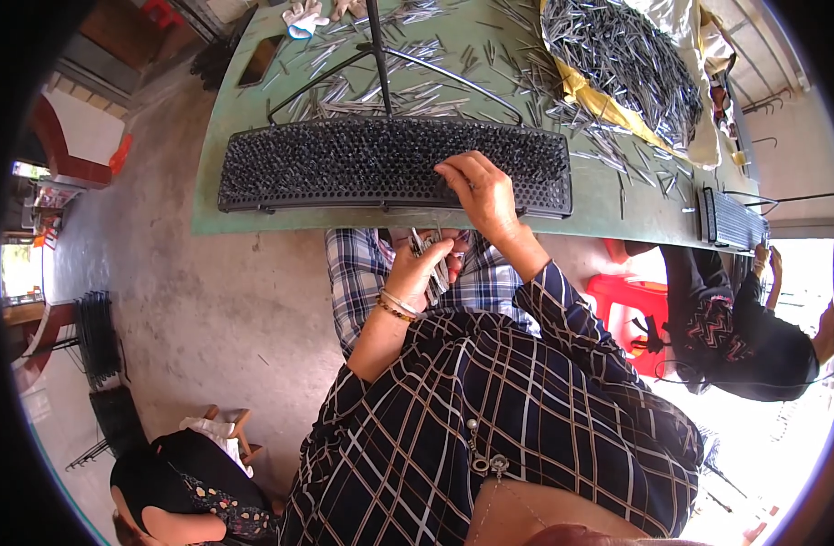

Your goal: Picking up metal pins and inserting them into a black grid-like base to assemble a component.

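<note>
A long black perforated rack lies along the near edge of the green table. Most of its holes are filled with dark upright pins, while rows of bare holes show along its near side and right end. Below the table edge, over my lap, my left hand is closed around a bundle of thin grey metal rods. My right hand is over the right half of the rack, its fingertips pinched together among the pins. Whatever is between those fingertips is too small to make out.
A black metal frame rises behind the rack. Loose rods litter the table, with a large heap in a yellow-edged sack at far right. Gloves and a phone lie far left. A person works at another rack.
</note>
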The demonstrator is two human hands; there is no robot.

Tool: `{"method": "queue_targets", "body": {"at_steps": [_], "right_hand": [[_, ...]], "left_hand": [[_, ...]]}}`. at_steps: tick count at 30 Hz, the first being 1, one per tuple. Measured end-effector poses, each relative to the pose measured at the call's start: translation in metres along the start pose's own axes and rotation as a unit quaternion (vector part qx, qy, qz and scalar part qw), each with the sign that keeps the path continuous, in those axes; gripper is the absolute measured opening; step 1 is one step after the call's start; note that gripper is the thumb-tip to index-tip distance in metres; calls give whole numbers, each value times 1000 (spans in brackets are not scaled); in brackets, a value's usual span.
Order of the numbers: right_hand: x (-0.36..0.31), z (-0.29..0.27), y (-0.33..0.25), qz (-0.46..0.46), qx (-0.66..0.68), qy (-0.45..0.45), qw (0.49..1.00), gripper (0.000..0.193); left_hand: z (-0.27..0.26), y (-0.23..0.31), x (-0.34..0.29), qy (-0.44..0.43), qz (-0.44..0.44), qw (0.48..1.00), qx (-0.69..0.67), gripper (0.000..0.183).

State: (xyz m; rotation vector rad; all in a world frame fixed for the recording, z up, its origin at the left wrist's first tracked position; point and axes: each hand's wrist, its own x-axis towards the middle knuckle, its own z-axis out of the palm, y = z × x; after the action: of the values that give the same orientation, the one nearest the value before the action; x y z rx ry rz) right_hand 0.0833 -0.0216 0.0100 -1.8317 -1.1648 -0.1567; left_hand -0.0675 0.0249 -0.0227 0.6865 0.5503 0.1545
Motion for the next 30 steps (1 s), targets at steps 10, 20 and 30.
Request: {"method": "queue_targets", "body": {"at_steps": [10, 20, 30], "right_hand": [[-3, 0, -1, 7, -10, 9, 1000, 10], [-7, 2, -1, -21, -19, -24, 999, 11], [-14, 7, 2, 2, 15, -22, 1000, 13]], "left_hand": [[1, 1, 2, -13, 2, 1000, -2, 16], [0, 0, 1, -17, -1, 1000, 18, 17], [0, 0, 4, -16, -6, 1000, 11, 17]]}}
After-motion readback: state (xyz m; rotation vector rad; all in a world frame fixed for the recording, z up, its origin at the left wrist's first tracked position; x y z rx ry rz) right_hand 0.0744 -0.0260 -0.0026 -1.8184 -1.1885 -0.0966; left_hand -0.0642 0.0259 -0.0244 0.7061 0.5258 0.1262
